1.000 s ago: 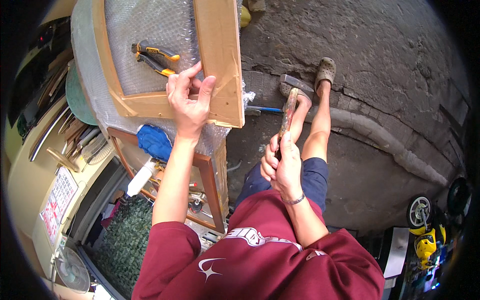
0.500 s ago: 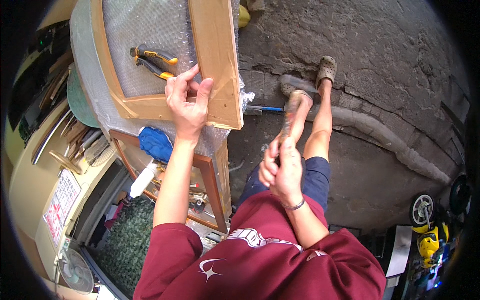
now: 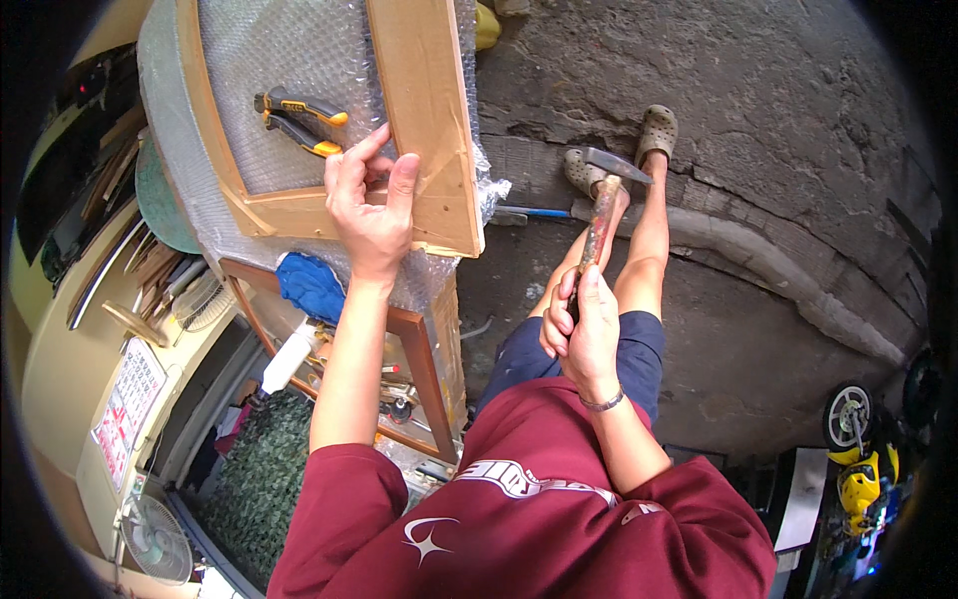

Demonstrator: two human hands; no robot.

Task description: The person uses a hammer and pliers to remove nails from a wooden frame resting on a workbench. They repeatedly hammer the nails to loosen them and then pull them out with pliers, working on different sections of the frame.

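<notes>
In my right hand (image 3: 587,329) is a hammer (image 3: 601,222), gripped by its worn handle with the fingers wrapped round it. Its metal head points away from me, over my feet. My left hand (image 3: 371,210) lies on the near corner of a pale wooden frame (image 3: 429,130), thumb and index finger stretched out, the other fingers partly curled and half hidden. Black-and-yellow pliers (image 3: 299,120) rest on bubble wrap (image 3: 284,60) inside the frame, just beyond my left fingertips.
Below the bench edge, a brown wooden frame (image 3: 427,384) stands near a blue cloth (image 3: 309,288) and a white bottle (image 3: 288,357). A blue-handled tool (image 3: 539,212) lies on the rough floor (image 3: 748,110). A fan (image 3: 157,539) is at lower left, a yellow-and-black machine (image 3: 860,489) at lower right.
The hammer, blurred before, now shows sharply, and my right hand has shifted slightly right. My left hand stays on the frame.
</notes>
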